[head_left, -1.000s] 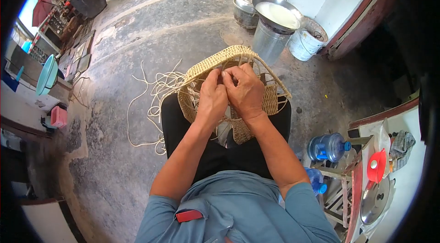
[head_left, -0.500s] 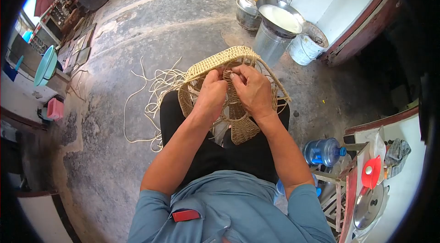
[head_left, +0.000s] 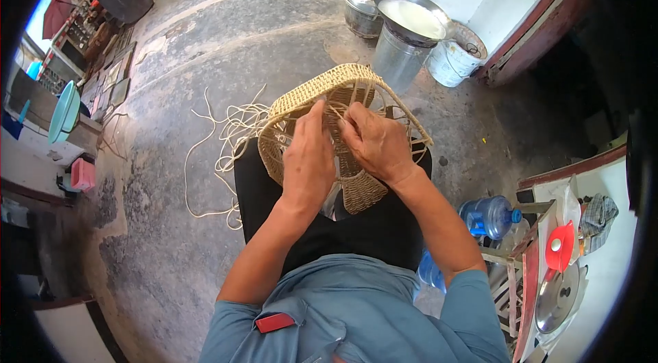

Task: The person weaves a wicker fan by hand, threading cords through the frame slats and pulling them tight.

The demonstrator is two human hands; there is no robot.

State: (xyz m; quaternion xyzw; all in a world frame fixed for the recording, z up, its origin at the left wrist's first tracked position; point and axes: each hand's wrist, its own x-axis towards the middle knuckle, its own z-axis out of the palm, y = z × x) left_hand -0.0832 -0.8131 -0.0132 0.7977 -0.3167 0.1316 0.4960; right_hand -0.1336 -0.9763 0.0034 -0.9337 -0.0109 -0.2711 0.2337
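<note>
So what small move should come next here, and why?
Probably draw the strand snug with the right hand: that hand seems to pinch it at the basket, the left hand is close by, and the basket's side shows open gaps.

Place: home (worn grey floor (head_left: 164,246)) | Signs: wok (head_left: 429,5), basin (head_left: 64,114), water jugs (head_left: 489,218)

Your left hand (head_left: 306,157) has blurred fingers, its thumb is hard to make out, and it covers part of the basket (head_left: 322,89). Your right hand (head_left: 375,140) hides more weave; whether it pinches anything is too small to tell. The cord (head_left: 241,115) disappears behind your knee. Your right arm (head_left: 439,219) blocks part of the lower bottle (head_left: 429,271). The bottom edge cuts off your shirt (head_left: 329,315).
</note>
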